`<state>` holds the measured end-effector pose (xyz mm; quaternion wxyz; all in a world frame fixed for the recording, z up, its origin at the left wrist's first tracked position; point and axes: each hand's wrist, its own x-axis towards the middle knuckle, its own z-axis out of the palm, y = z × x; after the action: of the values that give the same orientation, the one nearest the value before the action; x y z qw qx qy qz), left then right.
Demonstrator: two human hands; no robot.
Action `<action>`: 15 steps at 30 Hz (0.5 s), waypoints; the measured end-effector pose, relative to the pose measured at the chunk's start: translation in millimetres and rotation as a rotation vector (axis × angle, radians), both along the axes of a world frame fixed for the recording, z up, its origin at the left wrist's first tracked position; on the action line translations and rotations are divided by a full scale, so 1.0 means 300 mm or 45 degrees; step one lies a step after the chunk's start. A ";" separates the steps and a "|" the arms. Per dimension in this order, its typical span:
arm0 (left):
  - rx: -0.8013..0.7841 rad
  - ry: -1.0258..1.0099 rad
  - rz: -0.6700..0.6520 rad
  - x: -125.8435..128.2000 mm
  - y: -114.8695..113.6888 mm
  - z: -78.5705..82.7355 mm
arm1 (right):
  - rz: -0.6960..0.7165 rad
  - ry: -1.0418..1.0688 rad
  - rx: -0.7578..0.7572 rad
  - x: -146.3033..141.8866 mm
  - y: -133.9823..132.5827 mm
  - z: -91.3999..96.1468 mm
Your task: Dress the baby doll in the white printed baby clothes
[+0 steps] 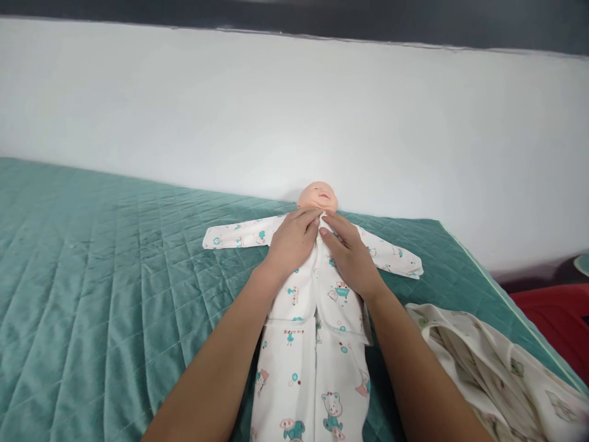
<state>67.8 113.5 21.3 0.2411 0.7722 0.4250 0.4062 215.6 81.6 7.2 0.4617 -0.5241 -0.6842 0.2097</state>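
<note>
We list one top on the doll, far side of the bed, judged light, soft, best taken by both front edges at the neck, where left hand and right hand rest, fingers bent, whether gripping we cannot tell.

Shirt partly hidden under left hand and right hand, exact hold unclear, trousers below grip cut off, cloth right of grip cropped
</note>
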 end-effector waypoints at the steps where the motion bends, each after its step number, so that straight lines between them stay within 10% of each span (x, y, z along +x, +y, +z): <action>1: -0.006 0.006 0.016 0.001 -0.001 0.000 | -0.010 0.001 -0.004 0.000 0.001 -0.002; 15: 0.024 0.033 0.027 0.002 0.010 -0.016 | -0.086 0.089 -0.014 -0.011 -0.008 0.007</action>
<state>68.4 116.6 16.5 0.2240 0.7751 0.4324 0.4025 212.4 79.1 9.3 0.4892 -0.5419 -0.6483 0.2161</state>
